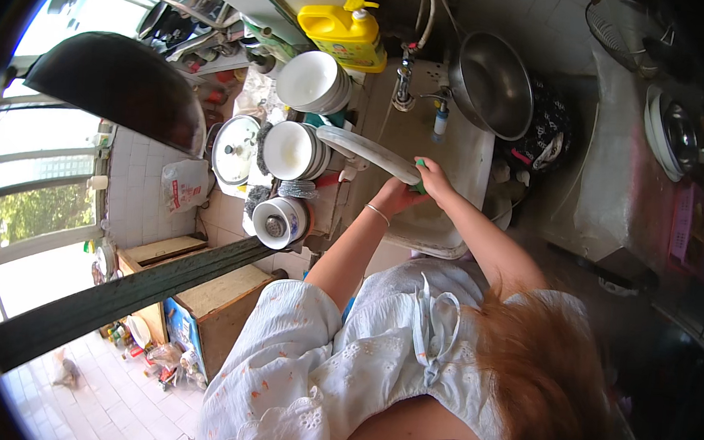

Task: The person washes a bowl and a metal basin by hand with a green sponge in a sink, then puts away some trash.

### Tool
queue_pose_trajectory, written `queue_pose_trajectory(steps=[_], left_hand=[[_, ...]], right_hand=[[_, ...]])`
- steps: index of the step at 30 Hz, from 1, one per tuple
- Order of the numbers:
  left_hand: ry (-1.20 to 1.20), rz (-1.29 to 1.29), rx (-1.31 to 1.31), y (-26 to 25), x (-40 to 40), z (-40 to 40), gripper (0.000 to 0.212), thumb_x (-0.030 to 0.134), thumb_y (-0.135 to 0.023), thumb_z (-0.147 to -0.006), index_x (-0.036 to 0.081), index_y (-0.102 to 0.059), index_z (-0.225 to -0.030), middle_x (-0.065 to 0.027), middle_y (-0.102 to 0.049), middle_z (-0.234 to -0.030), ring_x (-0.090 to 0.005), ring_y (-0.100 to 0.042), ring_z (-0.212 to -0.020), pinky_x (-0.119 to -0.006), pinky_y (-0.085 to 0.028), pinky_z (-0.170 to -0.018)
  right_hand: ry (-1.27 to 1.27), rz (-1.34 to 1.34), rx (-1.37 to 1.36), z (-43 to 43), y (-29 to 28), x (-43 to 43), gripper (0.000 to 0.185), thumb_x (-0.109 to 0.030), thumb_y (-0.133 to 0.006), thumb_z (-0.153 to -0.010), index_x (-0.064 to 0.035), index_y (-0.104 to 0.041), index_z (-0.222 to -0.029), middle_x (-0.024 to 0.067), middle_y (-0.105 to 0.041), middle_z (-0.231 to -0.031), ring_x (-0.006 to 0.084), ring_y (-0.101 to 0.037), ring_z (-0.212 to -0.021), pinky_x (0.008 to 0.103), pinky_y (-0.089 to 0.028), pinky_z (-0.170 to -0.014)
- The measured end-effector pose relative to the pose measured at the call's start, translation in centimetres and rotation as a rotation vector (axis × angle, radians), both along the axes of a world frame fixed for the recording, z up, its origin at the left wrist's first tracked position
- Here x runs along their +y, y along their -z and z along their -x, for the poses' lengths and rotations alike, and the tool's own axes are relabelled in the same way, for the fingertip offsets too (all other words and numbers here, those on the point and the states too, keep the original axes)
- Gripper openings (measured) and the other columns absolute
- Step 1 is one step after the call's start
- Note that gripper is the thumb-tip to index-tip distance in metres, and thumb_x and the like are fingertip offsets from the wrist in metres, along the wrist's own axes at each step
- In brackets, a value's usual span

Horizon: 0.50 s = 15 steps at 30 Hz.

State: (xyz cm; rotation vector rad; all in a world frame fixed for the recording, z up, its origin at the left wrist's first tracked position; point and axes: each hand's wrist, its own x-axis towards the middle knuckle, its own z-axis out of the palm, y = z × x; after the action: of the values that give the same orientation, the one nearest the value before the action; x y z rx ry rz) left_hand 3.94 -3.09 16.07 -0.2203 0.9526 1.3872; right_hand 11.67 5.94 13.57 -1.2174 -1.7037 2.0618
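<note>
Over the wide sink basin (448, 223), my left hand (399, 195) grips the near end of a round whitish board or lid (368, 150), seen nearly edge-on and tilted. My right hand (436, 180) presses a green scouring pad (420, 177) against that same end. To the left of the board are stacked white bowls (290, 151), with another stack of white bowls (309, 83) behind them. A metal tap (404, 87) stands at the back of the basin. The board's far end reaches the bowls; whether it touches them I cannot tell.
A large steel bowl (494, 86) leans at the basin's right rear. A yellow pump jug (345, 35) stands behind the bowls. Nearer on the left are a patterned bowl (279, 221) and a glass pot lid (235, 149). A dark wok (118, 88) juts in at upper left.
</note>
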Motion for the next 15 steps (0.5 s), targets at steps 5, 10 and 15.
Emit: queue_pose_trajectory(steps=[5,10,15], left_hand=[[0.141,0.016,0.419,-3.9,0.3,0.0,0.021,0.024,-0.056,-0.086,0.009,-0.053,-0.1,-0.0029,-0.055,-0.091,-0.0152,-0.055,-0.085,-0.033,-0.05,-0.068],[0.063,-0.204,1.262,-4.3,0.7,2.3,0.012,0.006,-0.059,-0.082,0.007,-0.047,-0.081,-0.0008,-0.054,-0.08,-0.0093,-0.049,-0.074,-0.023,-0.041,-0.066],[-0.113,-0.297,1.276,-9.4,3.7,1.0,0.005,0.003,-0.051,-0.085,0.003,-0.046,-0.087,-0.0059,-0.055,-0.084,-0.0106,-0.048,-0.076,-0.025,-0.042,-0.068]], right_hand=[[-0.126,-0.62,0.033,-4.5,-2.8,2.9,0.029,-0.009,-0.051,-0.086,-0.0116,-0.059,-0.114,0.0183,-0.05,-0.117,0.0317,-0.041,-0.116,0.0338,-0.037,-0.093],[-0.158,-0.677,0.112,-5.1,-9.9,4.9,0.025,-0.011,-0.047,-0.089,-0.0064,-0.059,-0.11,0.0122,-0.059,-0.092,0.0232,-0.054,-0.087,0.0314,-0.041,-0.081],[-0.196,-0.624,0.229,-5.5,-15.1,7.2,0.02,-0.005,-0.047,-0.084,-0.0025,-0.059,-0.099,0.0158,-0.062,-0.091,0.0262,-0.061,-0.084,0.0328,-0.045,-0.075]])
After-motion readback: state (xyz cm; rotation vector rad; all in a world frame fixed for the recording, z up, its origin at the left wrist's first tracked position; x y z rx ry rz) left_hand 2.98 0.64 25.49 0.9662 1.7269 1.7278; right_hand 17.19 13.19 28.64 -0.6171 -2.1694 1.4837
